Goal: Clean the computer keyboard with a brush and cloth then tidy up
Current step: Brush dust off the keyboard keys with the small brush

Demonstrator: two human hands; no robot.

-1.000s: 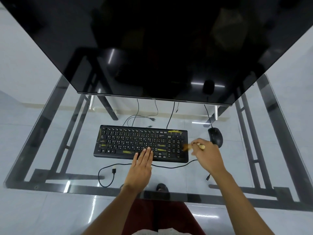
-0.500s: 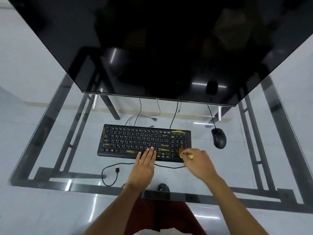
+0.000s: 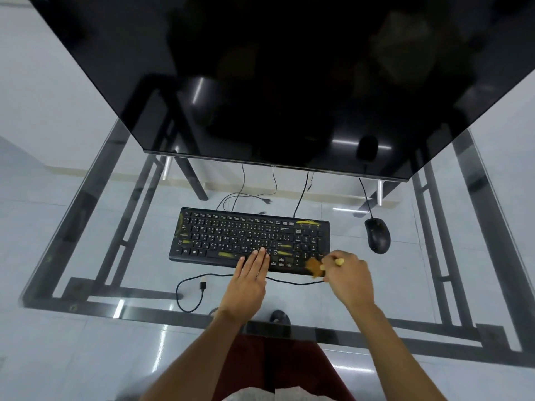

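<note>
A black keyboard with yellow smears lies on the glass table. My left hand rests flat on its front edge near the space bar, fingers together and holding nothing. My right hand grips a small brush with a yellow handle; its brown bristles touch the keyboard's front right corner by the number pad. No cloth is visible on the table.
A large black monitor overhangs the back of the table. A black mouse sits right of the keyboard. A loose USB cable loops in front of the keyboard. Cables trail behind it. The dark table frame shows through the glass.
My right hand swept the brush from beyond the keyboard's right edge leftward and down onto its front right corner. My left hand stayed on the keyboard's front edge.
</note>
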